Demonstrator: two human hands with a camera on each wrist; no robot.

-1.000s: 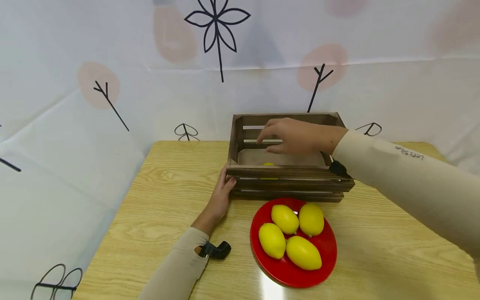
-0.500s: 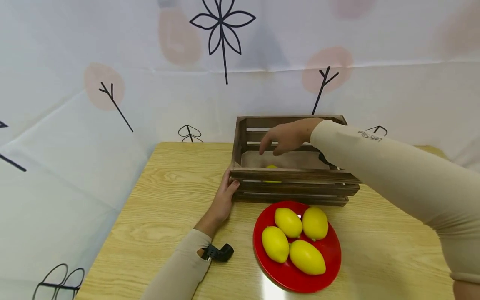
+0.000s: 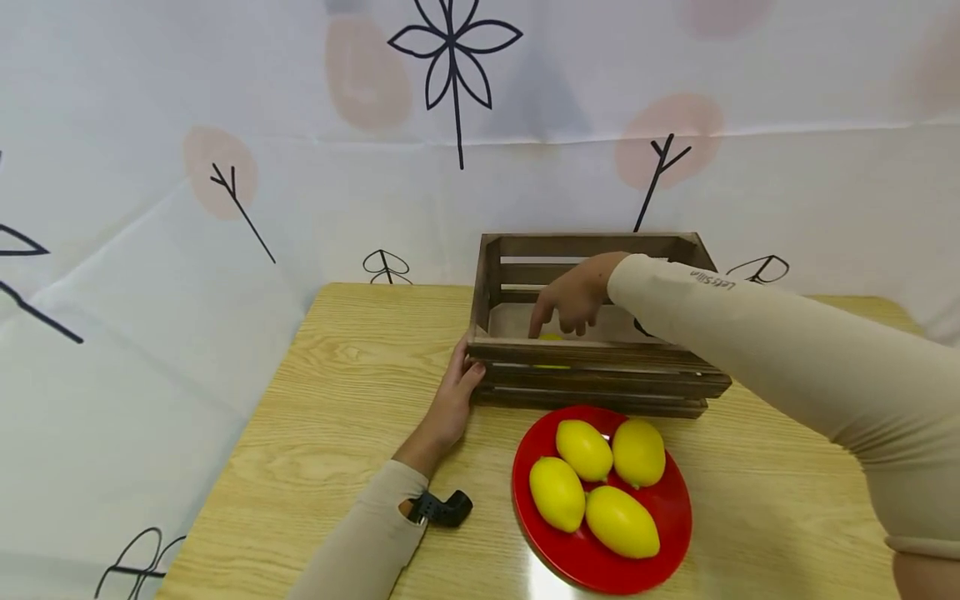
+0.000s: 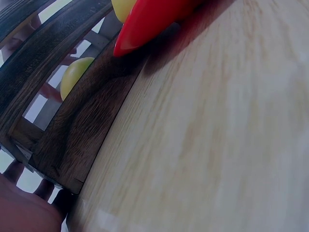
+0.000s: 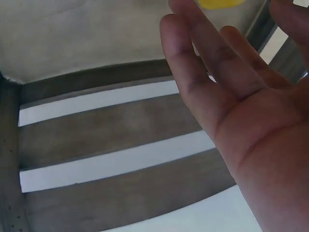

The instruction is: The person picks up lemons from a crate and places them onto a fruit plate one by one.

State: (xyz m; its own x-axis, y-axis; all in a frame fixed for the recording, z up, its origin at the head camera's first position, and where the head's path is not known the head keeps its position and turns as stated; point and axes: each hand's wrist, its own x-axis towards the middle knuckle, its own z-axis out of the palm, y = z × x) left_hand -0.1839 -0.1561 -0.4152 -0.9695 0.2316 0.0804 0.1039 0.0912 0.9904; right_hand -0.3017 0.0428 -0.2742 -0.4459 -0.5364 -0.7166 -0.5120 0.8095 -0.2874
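Observation:
A brown slatted wooden crate stands toward the back of the table. My left hand holds its front left corner, thumb on the front slats and fingers around the side. Inside the crate lies a lemon, mostly hidden by the front slats; through the gaps in the left wrist view, the lemon shows again. My right hand reaches down into the crate over it, fingers pointing down and spread. In the right wrist view, the fingers come close to the yellow lemon without curling round it.
In front of the crate is a round red plate bearing several lemons. The wooden tabletop extends to both sides. Behind it hangs a white cloth with plant drawings.
My right hand has come down into the crate, its fingers lowering to the lemon there. The left hand keeps its place on the corner. The head view has shifted slightly.

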